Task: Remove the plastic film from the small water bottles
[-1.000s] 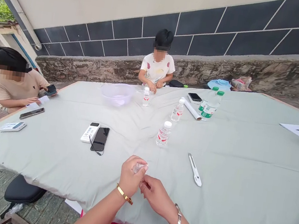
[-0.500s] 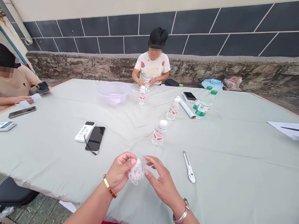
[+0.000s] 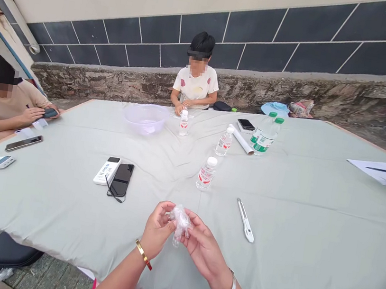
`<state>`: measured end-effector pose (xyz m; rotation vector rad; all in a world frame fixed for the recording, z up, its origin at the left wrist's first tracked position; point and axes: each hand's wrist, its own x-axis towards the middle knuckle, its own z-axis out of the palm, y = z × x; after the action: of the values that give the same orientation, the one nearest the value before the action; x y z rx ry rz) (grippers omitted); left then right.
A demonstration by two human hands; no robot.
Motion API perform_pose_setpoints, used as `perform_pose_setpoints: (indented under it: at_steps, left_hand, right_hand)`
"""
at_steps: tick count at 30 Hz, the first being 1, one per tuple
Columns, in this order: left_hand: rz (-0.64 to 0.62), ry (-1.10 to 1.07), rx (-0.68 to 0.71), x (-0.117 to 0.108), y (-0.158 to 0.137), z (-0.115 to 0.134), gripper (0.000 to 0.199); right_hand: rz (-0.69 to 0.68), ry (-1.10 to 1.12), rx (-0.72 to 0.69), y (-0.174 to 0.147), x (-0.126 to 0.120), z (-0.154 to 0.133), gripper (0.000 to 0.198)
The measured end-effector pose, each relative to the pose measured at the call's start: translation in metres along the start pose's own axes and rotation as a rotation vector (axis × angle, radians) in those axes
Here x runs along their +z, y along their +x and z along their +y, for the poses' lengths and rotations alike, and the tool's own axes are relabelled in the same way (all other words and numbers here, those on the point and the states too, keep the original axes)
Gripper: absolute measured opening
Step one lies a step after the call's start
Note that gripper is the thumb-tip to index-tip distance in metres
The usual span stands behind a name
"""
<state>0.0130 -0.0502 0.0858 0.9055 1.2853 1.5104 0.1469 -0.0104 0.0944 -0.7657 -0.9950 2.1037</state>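
Note:
A crumpled bundle of clear plastic film (image 3: 180, 220) is held between my two hands, above the near edge of the table. My left hand (image 3: 158, 228) grips it from the left, thumb in front and fingers behind. From the right, my right hand (image 3: 205, 246) closes on the same film with thumb and fingertips. What lies inside the bundle, if anything, cannot be made out. Just beyond my hands stands a small clear bottle (image 3: 206, 173) with a white cap and a red-and-white label. To the right lies a white utility knife (image 3: 245, 221).
A grey cloth covers the table (image 3: 297, 216). Left of my hands lie a white power bank (image 3: 107, 171) and a black phone (image 3: 121, 180). Farther off are a purple basin (image 3: 146, 118), green-capped bottles (image 3: 264, 142) and a white roll (image 3: 244, 140). Two people sit across and at left.
My right hand has come in from beside the film and now holds it too. The film bundle has shifted slightly right and been bunched up. The person across has moved their hands.

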Motion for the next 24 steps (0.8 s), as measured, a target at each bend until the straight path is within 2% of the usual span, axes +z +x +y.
perform_pose_setpoints:
  at_steps: [3, 6, 9, 12, 14, 16, 19, 24]
  left_hand:
    - [0.072, 0.012, -0.049, -0.005, 0.012, 0.003, 0.024]
    - [0.232, -0.066, -0.092, -0.021, 0.036, 0.005, 0.027]
    - [0.339, -0.222, -0.163, -0.043, 0.064, 0.003, 0.028]
    - [0.388, -0.357, -0.299, -0.063, 0.092, 0.001, 0.023]
    - [0.422, -0.411, -0.339, -0.073, 0.113, 0.006, 0.021]
    - [0.446, -0.444, -0.321, -0.079, 0.137, 0.016, 0.02]
    - [0.505, -0.458, -0.272, -0.085, 0.184, 0.041, 0.02]
    - [0.542, -0.453, -0.209, -0.089, 0.284, 0.098, 0.017]
  right_hand:
    - [0.112, -0.392, -0.101, 0.005, -0.008, 0.002, 0.037]
    - [0.24, -0.761, -0.254, 0.012, -0.028, 0.002, 0.034]
    - [0.35, -0.955, -0.319, 0.024, -0.058, 0.004, 0.03]
    - [0.471, -1.067, -0.31, 0.037, -0.089, 0.013, 0.031]
    - [0.518, -1.146, -0.309, 0.043, -0.105, 0.022, 0.03]
    - [0.529, -1.241, -0.326, 0.047, -0.114, 0.03, 0.029]
    - [0.476, -1.361, -0.371, 0.046, -0.118, 0.037, 0.027]
    - [0.459, -1.37, -0.369, 0.038, -0.12, 0.041, 0.024]
